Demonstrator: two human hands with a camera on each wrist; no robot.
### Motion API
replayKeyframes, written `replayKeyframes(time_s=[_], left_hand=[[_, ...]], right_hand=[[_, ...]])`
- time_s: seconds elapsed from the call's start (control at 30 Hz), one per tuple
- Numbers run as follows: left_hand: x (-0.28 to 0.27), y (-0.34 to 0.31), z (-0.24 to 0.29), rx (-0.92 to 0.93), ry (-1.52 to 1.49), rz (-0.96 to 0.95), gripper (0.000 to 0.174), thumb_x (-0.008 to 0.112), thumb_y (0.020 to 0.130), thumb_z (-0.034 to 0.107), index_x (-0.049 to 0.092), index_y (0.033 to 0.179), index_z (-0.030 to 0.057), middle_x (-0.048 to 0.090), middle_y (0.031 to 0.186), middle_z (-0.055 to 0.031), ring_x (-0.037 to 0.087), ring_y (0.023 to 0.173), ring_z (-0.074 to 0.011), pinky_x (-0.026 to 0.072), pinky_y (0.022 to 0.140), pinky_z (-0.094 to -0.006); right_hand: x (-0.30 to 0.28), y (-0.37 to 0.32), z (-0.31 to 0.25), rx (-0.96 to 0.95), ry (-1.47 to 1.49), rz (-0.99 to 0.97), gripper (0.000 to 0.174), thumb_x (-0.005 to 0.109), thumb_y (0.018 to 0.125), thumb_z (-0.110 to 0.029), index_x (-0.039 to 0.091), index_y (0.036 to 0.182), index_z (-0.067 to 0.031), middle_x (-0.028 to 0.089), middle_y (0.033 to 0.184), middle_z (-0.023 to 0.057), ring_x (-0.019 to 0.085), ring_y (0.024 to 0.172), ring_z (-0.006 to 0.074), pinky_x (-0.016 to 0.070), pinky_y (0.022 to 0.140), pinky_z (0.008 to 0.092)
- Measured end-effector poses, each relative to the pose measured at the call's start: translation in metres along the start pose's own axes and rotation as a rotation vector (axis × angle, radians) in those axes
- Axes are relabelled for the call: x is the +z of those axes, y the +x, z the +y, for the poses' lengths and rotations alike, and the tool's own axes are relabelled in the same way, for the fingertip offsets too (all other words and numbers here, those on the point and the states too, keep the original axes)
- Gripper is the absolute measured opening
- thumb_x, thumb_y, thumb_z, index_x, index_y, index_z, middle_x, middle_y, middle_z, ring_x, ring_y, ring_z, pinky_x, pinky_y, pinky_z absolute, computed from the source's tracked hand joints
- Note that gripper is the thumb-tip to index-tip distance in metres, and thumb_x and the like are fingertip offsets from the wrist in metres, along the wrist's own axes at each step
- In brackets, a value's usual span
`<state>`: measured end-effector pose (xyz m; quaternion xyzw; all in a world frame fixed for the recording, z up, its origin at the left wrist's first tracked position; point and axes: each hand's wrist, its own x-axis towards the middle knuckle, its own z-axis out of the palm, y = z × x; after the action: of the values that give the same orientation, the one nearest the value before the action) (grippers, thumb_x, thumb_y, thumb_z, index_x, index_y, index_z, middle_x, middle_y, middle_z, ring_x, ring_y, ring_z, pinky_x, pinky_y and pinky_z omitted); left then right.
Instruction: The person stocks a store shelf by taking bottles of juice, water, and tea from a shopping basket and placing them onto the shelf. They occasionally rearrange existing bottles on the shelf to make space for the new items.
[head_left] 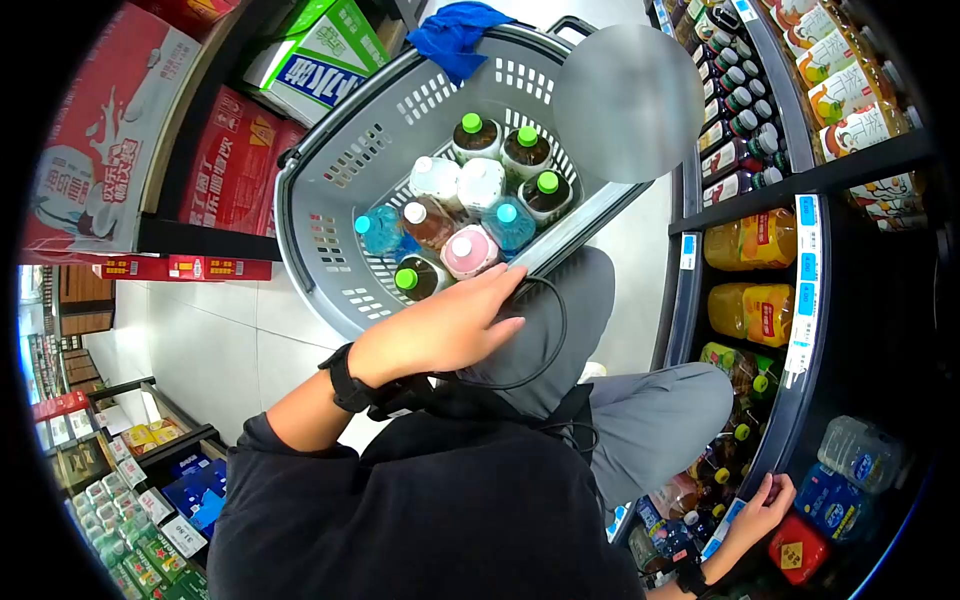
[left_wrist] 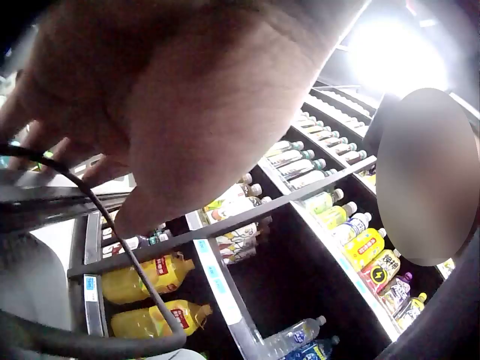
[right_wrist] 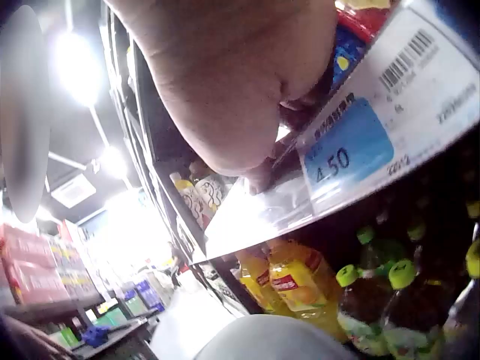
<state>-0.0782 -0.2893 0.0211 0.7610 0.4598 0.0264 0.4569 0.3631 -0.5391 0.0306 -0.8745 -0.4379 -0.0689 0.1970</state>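
Observation:
A grey shopping basket (head_left: 310, 225) holds several bottles: green-capped dark ones (head_left: 476, 135), white ones (head_left: 434, 178), blue ones (head_left: 509, 222) and a pink one (head_left: 469, 251). My left hand (head_left: 440, 325) lies at its near rim, fingers extended and thumb apart; the left wrist view shows its palm (left_wrist: 210, 105). Over on the right, my right hand (head_left: 762, 512) rests at the shelf edge, near a blue-wrapped pack of bottles (head_left: 832, 500) and a red item (head_left: 798, 549). In the right wrist view this hand (right_wrist: 240, 82) is right above a price label (right_wrist: 349, 146) reading 4.50.
Drink shelves (head_left: 800, 380) run along the right side, with large yellow juice bottles (head_left: 750, 312) low down. Red cartons (head_left: 105, 140) are stacked at left. A blue cloth (head_left: 458, 35) hangs over the basket's far rim. A black cable (head_left: 562, 320) loops from my left wrist.

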Motion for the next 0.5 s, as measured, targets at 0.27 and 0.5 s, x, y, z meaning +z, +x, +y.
replayKeyframes(time_s=[0.27, 0.5], left_hand=[[-0.077, 0.021, -0.051, -0.309, -0.196, -0.091, 0.039, 0.05, 0.099, 0.032, 0.053, 0.126, 0.0047, 0.063, 0.105, -0.0071, 0.061, 0.09, -0.0135, 0.0554, 0.066, -0.0294], [-0.107, 0.045, -0.185, -0.791, 0.432, -0.151, 0.046, 0.059, 0.082, 0.037, 0.065, 0.096, -0.0059, 0.068, 0.082, -0.0217, 0.067, 0.067, -0.031, 0.0554, 0.058, -0.0427]], right_hand=[[0.002, -0.003, 0.009, -0.028, 0.051, 0.012, 0.009, 0.06, 0.093, -0.008, 0.057, 0.095, 0.0009, 0.048, 0.082, 0.0066, 0.046, 0.068, 0.0165, 0.0373, 0.058, 0.0284], [-0.001, -0.003, 0.007, -0.041, 0.053, 0.002, 0.012, 0.06, 0.092, -0.005, 0.058, 0.099, 0.0039, 0.05, 0.084, 0.0071, 0.046, 0.068, 0.0167, 0.0385, 0.059, 0.0277]])
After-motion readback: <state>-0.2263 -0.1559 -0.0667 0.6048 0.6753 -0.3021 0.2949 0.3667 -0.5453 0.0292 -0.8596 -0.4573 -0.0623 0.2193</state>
